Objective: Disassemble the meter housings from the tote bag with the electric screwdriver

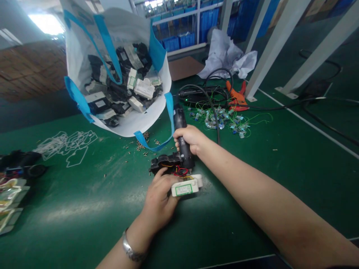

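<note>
My right hand (188, 139) is wrapped round a black electric screwdriver (185, 151), whose tip points down at the opened device beneath it. That device has a white plastic housing (185, 187) with a green-edged label and a black housing part (165, 161), with red and yellow wires between them. My left hand (162, 190), a metal bracelet on its wrist, is closed on the white housing and steadies it on the green surface. Its fingertips reach toward the black part, and the thumb is partly hidden. Small screws (142, 142) lie scattered just beyond the device.
A large white bag (157, 121) with blue handles holds many black and white devices. Tangled white wire (67, 144) and more opened devices (14, 186) lie left. Beyond are black cables (214, 112), an orange clamp (238, 98), small wired parts (220, 118) and metal legs (272, 41).
</note>
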`<state>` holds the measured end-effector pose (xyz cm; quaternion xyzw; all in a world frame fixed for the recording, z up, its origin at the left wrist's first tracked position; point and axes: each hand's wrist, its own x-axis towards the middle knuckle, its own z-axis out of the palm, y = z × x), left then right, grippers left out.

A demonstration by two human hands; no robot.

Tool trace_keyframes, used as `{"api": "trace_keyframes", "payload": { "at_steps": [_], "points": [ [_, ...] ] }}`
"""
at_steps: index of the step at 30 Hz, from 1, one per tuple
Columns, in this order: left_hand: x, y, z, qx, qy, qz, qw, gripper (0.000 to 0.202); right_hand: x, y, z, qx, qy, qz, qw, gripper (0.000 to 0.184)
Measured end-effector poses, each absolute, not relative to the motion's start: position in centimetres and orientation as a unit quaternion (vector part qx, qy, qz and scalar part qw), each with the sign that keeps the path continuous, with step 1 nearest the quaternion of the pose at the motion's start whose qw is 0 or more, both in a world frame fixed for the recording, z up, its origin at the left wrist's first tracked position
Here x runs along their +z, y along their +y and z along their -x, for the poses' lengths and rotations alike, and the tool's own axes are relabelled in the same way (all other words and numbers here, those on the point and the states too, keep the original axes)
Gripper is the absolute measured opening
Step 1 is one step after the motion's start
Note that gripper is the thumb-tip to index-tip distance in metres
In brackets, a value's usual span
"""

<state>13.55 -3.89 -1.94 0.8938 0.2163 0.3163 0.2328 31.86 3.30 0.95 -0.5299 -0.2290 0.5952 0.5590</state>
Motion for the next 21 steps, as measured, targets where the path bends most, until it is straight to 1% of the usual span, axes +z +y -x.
{"api": "trace_keyframes", "payload": {
  "at_steps": [3,8,13,17,21],
  "points": [
    [-2.0,-3.7,-13.3,0.306,0.217,-0.892,0.255,0.013,1.4,3.0,-31.5,0.584,-0.239,0.528,0.568,0.015],
    [-1.9,-3.7,-13.2,0.296,0.213,-0.888,0.280,0.013,3.0,3.0,-33.5,0.540,-0.246,0.522,0.612,0.013],
    [-1.7,-3.3,-13.7,0.356,0.193,-0.868,0.288,0.018,6.0,1.7,-34.9,0.472,-0.287,0.489,0.675,0.012],
    [-1.5,-3.4,-13.6,0.342,0.167,-0.890,0.251,0.023,7.6,1.1,-34.4,0.430,-0.350,0.456,0.696,0.013],
    [-1.6,-3.8,-13.2,0.298,0.144,-0.923,0.197,0.026,8.7,1.6,-34.3,0.457,-0.346,0.448,0.687,0.012]
  ]
}}
